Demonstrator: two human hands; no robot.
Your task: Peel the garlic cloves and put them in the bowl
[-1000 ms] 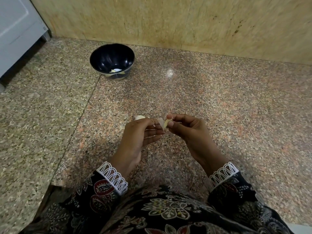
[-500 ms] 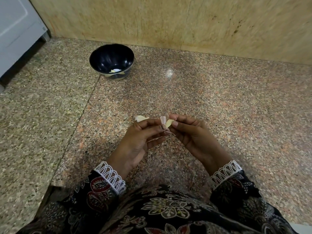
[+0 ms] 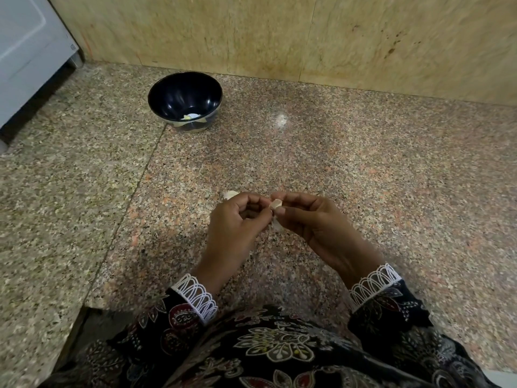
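Note:
My right hand (image 3: 310, 219) pinches a pale garlic clove (image 3: 276, 204) between thumb and fingers, low over the granite floor. My left hand (image 3: 237, 219) meets it from the left with curled fingers that pinch the clove's skin; a loose strip of skin (image 3: 277, 226) hangs below. Another garlic piece (image 3: 230, 194) lies on the floor just behind my left hand. The dark bowl (image 3: 167, 91) stands far back on the left, with a few pale peeled cloves (image 3: 191, 116) at its bottom.
A tan stone wall (image 3: 279, 35) runs along the back. At the far left stands a white appliance or cabinet (image 3: 25, 51). My patterned dark clothing (image 3: 265, 351) fills the bottom of the view. A floor joint (image 3: 134, 189) runs from the bowl toward me.
Both hands have stayed together over the same spot. The fingers have shifted on the clove, and a strip of skin now hangs lower between the hands.

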